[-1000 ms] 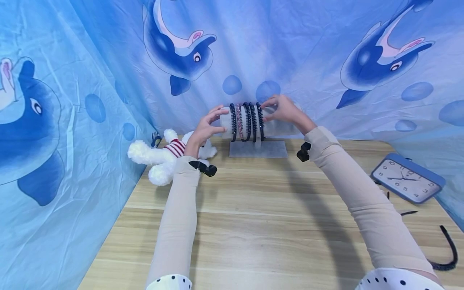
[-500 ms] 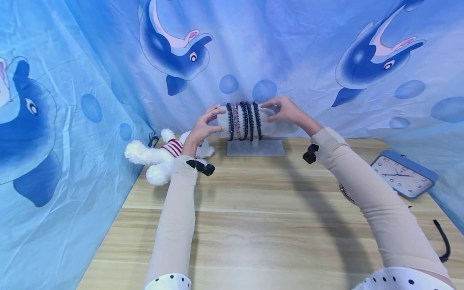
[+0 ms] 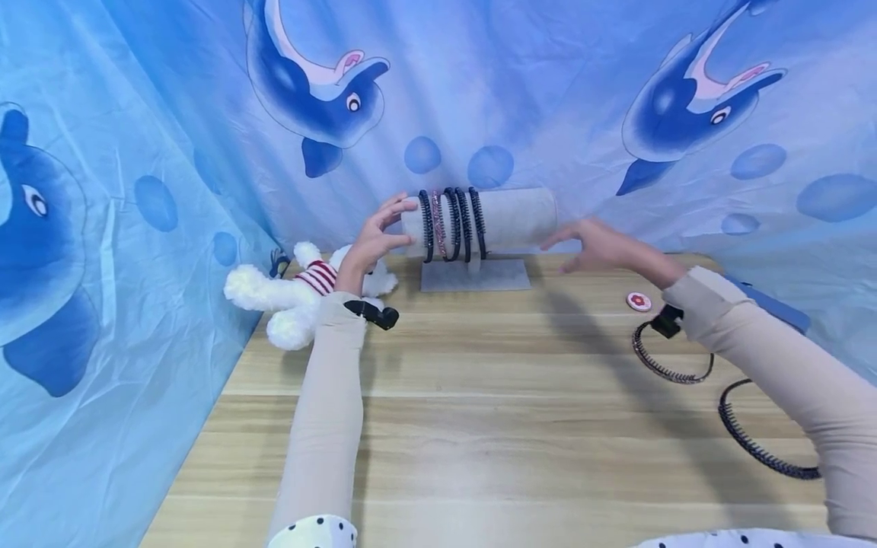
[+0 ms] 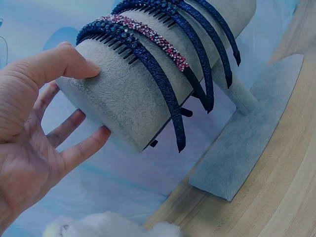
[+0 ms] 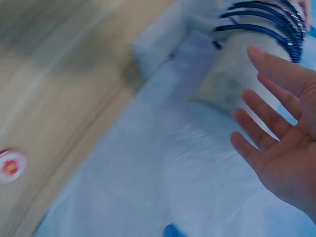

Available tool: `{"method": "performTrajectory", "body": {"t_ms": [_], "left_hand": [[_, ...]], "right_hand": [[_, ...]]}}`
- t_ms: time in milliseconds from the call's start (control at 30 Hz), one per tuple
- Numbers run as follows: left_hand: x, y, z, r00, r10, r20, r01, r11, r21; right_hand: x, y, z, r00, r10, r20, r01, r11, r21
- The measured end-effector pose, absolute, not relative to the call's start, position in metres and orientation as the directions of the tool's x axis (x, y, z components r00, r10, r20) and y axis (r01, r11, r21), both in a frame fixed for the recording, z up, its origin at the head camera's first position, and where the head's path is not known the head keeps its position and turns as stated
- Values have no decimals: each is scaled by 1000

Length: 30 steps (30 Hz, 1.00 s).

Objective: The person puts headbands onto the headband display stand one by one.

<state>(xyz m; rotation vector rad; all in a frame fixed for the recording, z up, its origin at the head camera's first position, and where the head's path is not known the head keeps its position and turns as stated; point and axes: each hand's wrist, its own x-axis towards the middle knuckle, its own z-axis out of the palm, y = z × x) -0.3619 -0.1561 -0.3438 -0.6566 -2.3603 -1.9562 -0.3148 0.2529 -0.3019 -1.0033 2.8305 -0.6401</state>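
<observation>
A grey velvety headband stand (image 3: 521,221), a horizontal roll on a flat base, carries several headbands on its left half. Most are dark blue and beaded, like the leftmost headband (image 4: 158,81); a single headband (image 4: 153,37) has pink and white sparkles. My left hand (image 3: 373,243) holds the left end of the roll, thumb on one side and fingers at the other, beside the leftmost headband. Off the roll's right end, my right hand (image 3: 603,247) hovers with fingers spread. Nothing is in it, as the right wrist view (image 5: 286,143) confirms.
Left of the stand lies a white plush toy (image 3: 281,293) in a striped top. On the right are a round flower badge (image 3: 639,302), a beaded headband (image 3: 668,373), a black headband (image 3: 760,453) and a blue clock (image 3: 774,304) partly behind my sleeve. A dolphin-print curtain (image 3: 534,91) hangs behind.
My right hand has left the rightmost headband and moved right, off the roll. My left hand keeps its hold on the left end. The view has shifted slightly, exposing the badge and loose headbands.
</observation>
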Motion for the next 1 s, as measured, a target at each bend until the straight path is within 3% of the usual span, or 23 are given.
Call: {"method": "performTrajectory", "body": {"t_ms": [167,333,567,700,1000], "left_hand": [[-371,-159,-352,-915,289,282,335,154,930],[-360,-158,-340,-919,302,254,311,158,937],[-358,-158,-340,-916,311,253,314,165,935],[-359,-158,-340,-915,311,258,319,166,933],[-358,-157,-340,-916,311,252,312,162,936]], "right_hand": [[-297,285,-316,-762,-646,-51,-573,708,-414],[-284,314,-331,-743,-650,-156,-549,727,-413],[-271,349,-356,-713,-664,-225,-554,731,-398],[-267,364,-369,-701,-681,-210,-548,703,-453],[-264,387,-397,-657,-748,-95,-645,623,-443]]}}
